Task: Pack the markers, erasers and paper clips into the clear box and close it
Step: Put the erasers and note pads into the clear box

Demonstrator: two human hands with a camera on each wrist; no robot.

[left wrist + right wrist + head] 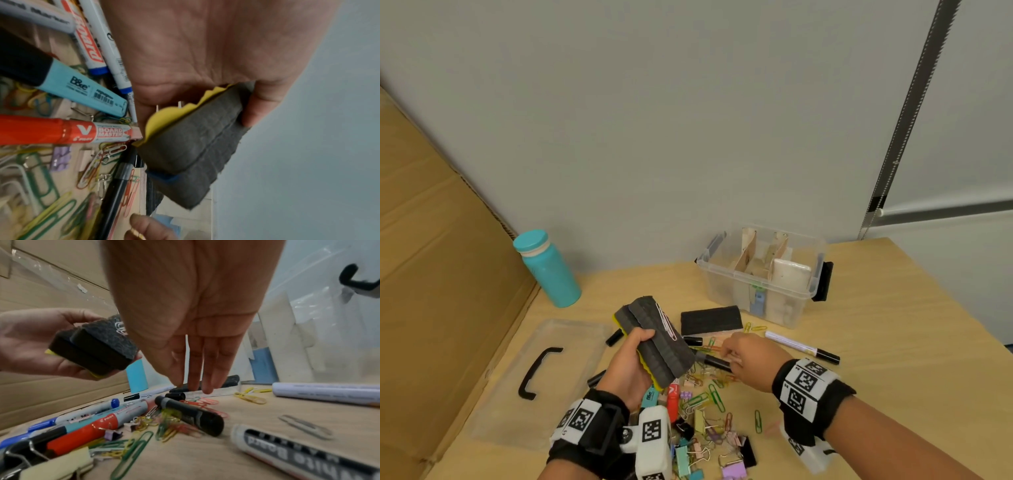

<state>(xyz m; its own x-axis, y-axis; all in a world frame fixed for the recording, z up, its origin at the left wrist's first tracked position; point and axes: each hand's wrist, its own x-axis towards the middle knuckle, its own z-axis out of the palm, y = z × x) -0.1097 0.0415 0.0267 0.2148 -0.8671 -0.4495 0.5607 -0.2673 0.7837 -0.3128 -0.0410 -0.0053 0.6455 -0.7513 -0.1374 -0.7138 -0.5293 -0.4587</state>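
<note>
My left hand (635, 353) grips two grey felt erasers (657, 339) stacked together above the table, one with a yellow back (170, 113); pink and white paper clips (666, 322) lie on top of them. My right hand (732, 353) reaches down with straight fingers (195, 386) over a black marker (189, 415) and loose paper clips (709, 387), holding nothing that I can see. The clear box (808, 294) stands open at the back right with card dividers inside. Its lid (571, 342) lies flat to the left. A black eraser (710, 320) sits before the box.
A white marker (801, 346) lies right of my right hand. A red marker (51, 129), a blue highlighter (82, 91) and pastel binder clips (698, 442) crowd the near table. A teal bottle (548, 267) stands at the back left beside a cardboard sheet (431, 274).
</note>
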